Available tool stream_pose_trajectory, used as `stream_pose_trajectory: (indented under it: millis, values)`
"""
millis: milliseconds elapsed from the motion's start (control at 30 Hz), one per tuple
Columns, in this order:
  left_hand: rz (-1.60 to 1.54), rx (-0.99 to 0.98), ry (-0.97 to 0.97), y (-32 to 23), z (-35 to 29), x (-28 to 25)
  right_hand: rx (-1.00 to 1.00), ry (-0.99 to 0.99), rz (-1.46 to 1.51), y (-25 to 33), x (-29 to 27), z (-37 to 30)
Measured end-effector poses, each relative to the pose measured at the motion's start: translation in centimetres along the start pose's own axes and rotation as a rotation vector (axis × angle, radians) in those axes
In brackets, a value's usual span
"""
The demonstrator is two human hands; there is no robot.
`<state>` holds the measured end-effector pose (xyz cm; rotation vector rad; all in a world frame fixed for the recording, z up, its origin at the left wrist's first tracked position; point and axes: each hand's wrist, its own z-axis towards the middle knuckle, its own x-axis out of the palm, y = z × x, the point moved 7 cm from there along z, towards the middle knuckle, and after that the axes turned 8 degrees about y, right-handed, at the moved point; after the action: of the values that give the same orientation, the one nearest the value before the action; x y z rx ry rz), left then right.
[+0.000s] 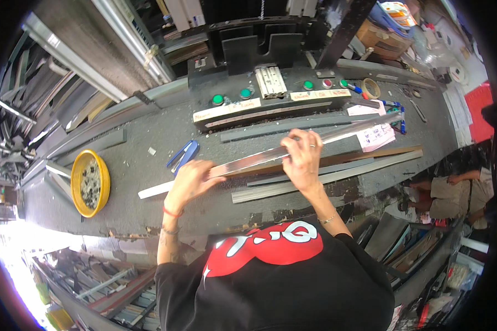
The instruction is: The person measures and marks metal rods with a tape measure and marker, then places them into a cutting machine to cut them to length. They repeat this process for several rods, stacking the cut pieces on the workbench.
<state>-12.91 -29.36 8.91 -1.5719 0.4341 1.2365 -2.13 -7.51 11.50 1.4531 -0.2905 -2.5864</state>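
Note:
A long, narrow, shiny strip (254,161) runs slantwise across the bench in front of me. It looks like a metal or clear-wrapped profile, and its near left end is white. My left hand (192,183) grips it near that white end, with the thumb along the strip. Further right, my right hand (302,157) has its fingers curled over the middle of the same strip. Below it lie a brown strip (370,155) and a pale ribbed strip (326,179). A blue stapler-like tool (182,155) lies just beyond my left hand.
A yellow bowl (106,182) of small grey and black bits stands at the left. Behind the strips is a black machine base (273,110) with coloured buttons. Papers (376,137), pens and a tape roll (370,88) lie at the right. Another person (453,193) is at the right edge.

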Motion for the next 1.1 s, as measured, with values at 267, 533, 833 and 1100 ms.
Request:
stream_pose_trajectory:
  millis: [267,533,833,1100]
  values:
    - [0.502,-0.199,-0.514,3.6,-7.4,-9.9,-0.151,0.203,0.004,6.3,2.2,6.6]
    - [0.679,-0.235,-0.493,7.2,-11.9,-17.7,-0.219,0.082,0.230,11.8,3.5,13.0]
    - [0.959,-0.235,-0.628,14.6,-16.7,-25.9,-0.247,0.075,0.022,13.2,8.1,17.8]
    - [0.991,-0.309,-0.618,23.0,-17.0,-30.3,-0.324,-0.013,0.198,15.0,13.7,24.1]
